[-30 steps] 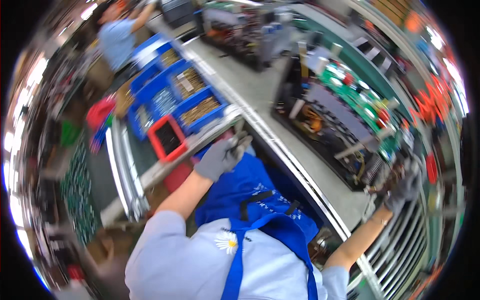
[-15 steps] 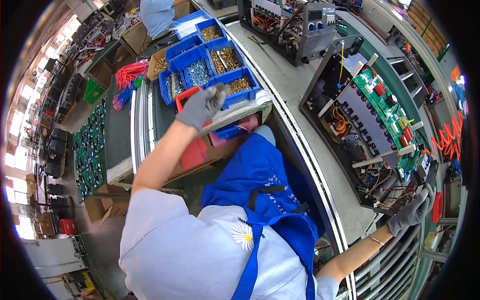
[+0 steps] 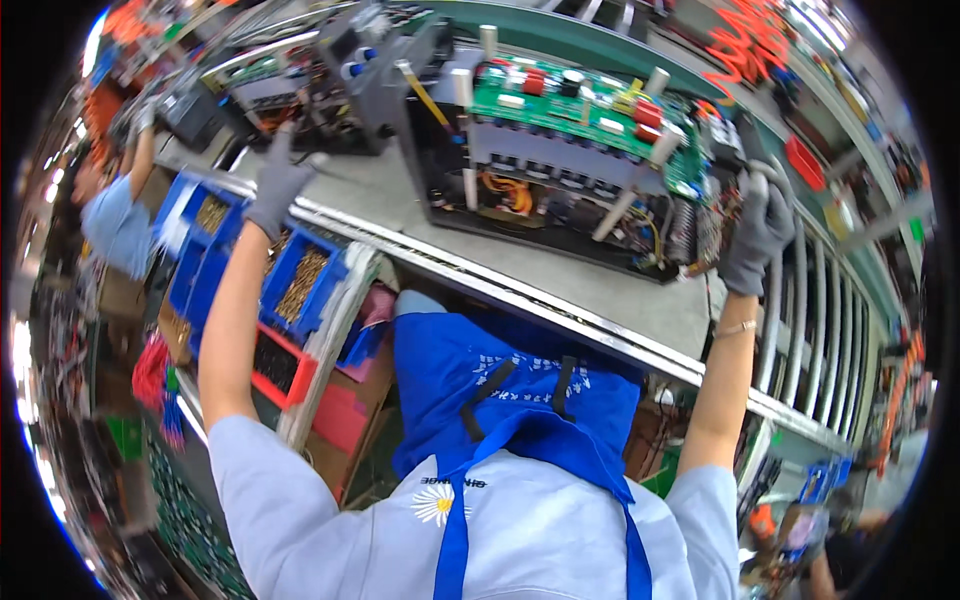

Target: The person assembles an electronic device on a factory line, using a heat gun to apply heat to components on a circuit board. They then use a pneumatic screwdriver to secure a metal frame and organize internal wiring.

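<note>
My left hand (image 3: 276, 190), in a grey glove, reaches over the far end of the parts bins. Its fingers point away from me toward a second open electronics unit (image 3: 290, 105), the thumb held apart; nothing shows in it, though motion blurs it. My right hand (image 3: 760, 225), gloved too, has its fingers curled at the right end of the nearer electronics chassis (image 3: 545, 238). That chassis stands open, with a green circuit board (image 3: 560, 107) along its top, red and black components on the board, and wires inside.
Blue bins (image 3: 305, 285) of brass-coloured screws and a red bin (image 3: 283, 365) of dark parts sit at the left. A metal-edged bench (image 3: 640, 320) runs across, with rollers (image 3: 815, 330) at right. An orange coiled hose (image 3: 745, 45) hangs behind. Another person (image 3: 120, 225) works far left.
My view has turned left, so the chassis now lies straight ahead. My left hand has gone from above the bins to beyond them. The right hand stays at the chassis end.
</note>
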Demonstrator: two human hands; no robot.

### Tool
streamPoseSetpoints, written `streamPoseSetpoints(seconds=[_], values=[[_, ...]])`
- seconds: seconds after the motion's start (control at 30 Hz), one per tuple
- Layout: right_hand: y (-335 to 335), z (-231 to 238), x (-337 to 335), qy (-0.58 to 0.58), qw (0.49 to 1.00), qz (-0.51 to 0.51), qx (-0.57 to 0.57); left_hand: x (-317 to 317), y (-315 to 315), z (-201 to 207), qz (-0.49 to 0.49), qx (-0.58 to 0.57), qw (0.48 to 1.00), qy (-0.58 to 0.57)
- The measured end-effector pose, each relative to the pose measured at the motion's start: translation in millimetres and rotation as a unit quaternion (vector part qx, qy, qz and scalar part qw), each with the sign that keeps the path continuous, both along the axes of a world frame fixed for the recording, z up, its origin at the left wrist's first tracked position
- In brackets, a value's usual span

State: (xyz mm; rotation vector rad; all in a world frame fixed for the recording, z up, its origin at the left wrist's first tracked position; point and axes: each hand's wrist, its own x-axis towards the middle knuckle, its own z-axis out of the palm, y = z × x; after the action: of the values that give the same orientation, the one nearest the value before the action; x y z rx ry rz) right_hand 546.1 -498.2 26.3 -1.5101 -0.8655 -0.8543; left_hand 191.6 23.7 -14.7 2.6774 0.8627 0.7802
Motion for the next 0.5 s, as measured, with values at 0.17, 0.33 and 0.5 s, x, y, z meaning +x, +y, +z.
streamPoseSetpoints(seconds=[0.17, 0.33, 0.5], values=[[-2, 2, 2, -0.057, 0.998, -0.037, -0.016, 95, -97, -55, -0.155, -0.229, 0.96, -0.049], [-4, 4, 4, -0.082, 0.995, -0.047, -0.045, 126, -107, -116, 0.033, -0.334, 0.908, -0.252], [-9, 2, 15, -0.089, 0.992, -0.067, -0.053, 129, -132, -110, 0.039, -0.344, 0.892, -0.29]])
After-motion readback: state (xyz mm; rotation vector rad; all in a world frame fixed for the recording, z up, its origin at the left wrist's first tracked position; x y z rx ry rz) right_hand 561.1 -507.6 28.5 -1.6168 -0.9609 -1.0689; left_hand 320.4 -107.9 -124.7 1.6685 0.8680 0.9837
